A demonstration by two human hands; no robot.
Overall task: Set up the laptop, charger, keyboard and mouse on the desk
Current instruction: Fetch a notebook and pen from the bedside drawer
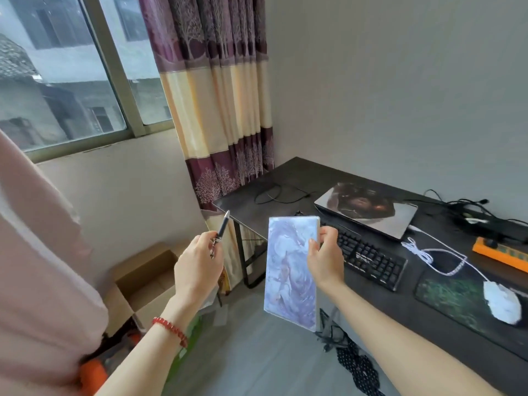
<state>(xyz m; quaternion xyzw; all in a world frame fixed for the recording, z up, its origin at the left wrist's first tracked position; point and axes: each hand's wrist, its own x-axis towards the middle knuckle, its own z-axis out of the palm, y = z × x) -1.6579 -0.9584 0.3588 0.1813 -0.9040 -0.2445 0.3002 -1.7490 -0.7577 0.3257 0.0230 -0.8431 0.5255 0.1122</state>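
On worktop (285, 178): laptop (368, 211) shut, keyboard (368, 257), mouse (501, 302) on pad — charger unclear. Left hand (197, 267) fingers grip pen (221, 231); right hand (325, 260) grips notebook (291, 270) — laptop unopened

A corner of a home bedroom or study, as I see it from here: a purple-and-cream curtain (220, 104) hangs beside a sliding window (65, 72) at far left, a dark desk (285, 181) stands against the bare wall at right, and an open cardboard box (143, 278) sits on the floor.
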